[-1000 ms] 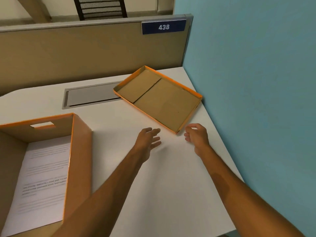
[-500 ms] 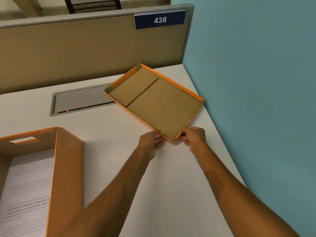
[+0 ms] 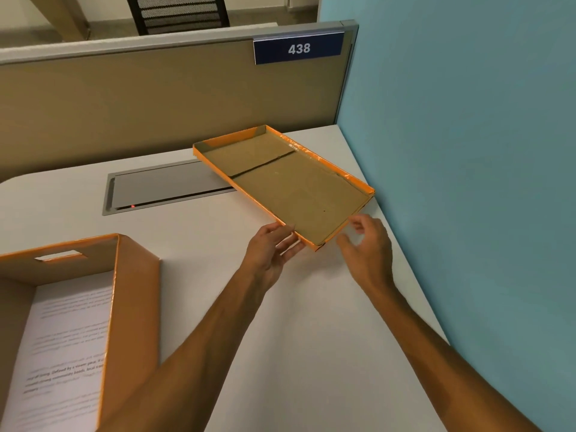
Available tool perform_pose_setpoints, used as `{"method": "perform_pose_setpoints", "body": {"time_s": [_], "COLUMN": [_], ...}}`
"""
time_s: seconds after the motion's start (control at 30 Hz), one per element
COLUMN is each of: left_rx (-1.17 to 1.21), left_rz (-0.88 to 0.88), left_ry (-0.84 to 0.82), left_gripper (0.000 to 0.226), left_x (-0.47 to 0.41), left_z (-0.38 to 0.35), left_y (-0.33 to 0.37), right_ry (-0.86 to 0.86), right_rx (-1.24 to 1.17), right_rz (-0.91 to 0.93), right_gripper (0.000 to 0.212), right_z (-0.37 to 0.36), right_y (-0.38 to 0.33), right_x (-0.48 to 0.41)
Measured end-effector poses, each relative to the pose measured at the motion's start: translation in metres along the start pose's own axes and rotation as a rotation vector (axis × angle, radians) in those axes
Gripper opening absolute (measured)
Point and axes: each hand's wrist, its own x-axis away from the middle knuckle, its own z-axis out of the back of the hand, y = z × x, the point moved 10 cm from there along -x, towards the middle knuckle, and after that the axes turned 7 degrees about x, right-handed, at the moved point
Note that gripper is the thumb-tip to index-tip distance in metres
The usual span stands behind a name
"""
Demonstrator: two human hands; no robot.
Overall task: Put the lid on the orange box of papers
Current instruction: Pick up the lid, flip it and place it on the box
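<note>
One hand, left hand point(image 3: 270, 248), pinches lid point(image 3: 290, 185) corner (upturned); right hand point(image 3: 369, 248) fingers spread, off lid.

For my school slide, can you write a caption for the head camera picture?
Left hand grips the upturned orange lid; right hand hovers open beside it.

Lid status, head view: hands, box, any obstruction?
Left hand pinching lid at its near corner, lid upside down, tilted off desk. Right hand open beside it, not gripping. Orange box uncovered, papers inside. Path between unobstructed.
</note>
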Motion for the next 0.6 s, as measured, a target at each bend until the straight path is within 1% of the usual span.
{"method": "perform_pose_setpoints", "body": {"time_s": [0.07,0.1,0.17,0.2,0.27,0.37,0.43,0.53,0.6], "left_rx": [-0.017,-0.020,-0.027,-0.027,-0.022,-0.045,-0.080,-0.157,-0.237], "left_rz": [-0.018,-0.026,-0.040,-0.047,-0.062,-0.096,-0.137,-0.212,-0.278], "left_ry": [0.006,0.010,0.009,0.009,0.014,0.025,0.032,0.054,0.072], "left_gripper": [0.036,0.034,0.033,0.033,0.033,0.030,0.029,0.031,0.033], "left_x": [0.007,0.011,0.022,0.028,0.042,0.066,0.083,0.107,0.121], "left_z": [-0.001,-0.001,-0.002,-0.003,-0.004,-0.009,-0.013,-0.021,-0.027], "left_y": [0.007,0.010,0.016,0.019,0.025,0.035,0.045,0.063,0.077], "right_ry": [0.031,0.012,-0.045,-0.052,-0.012,0.076,0.105,0.160,0.189], "right_rx": [0.124,0.185,0.284,0.313,0.327,0.263,0.198,0.074,-0.011], "right_rz": [0.298,0.406,0.539,0.580,0.637,0.705,0.743,0.777,0.765], "right_gripper": [0.054,0.061,0.068,0.068,0.064,0.047,0.038,0.035,0.037], "right_z": [0.003,-0.001,-0.011,-0.014,-0.013,-0.004,0.002,0.017,0.028], "right_y": [-0.030,-0.041,-0.057,-0.064,-0.076,-0.093,-0.104,-0.122,-0.134], "right_x": [0.016,0.024,0.034,0.038,0.045,0.054,0.062,0.074,0.079]}}
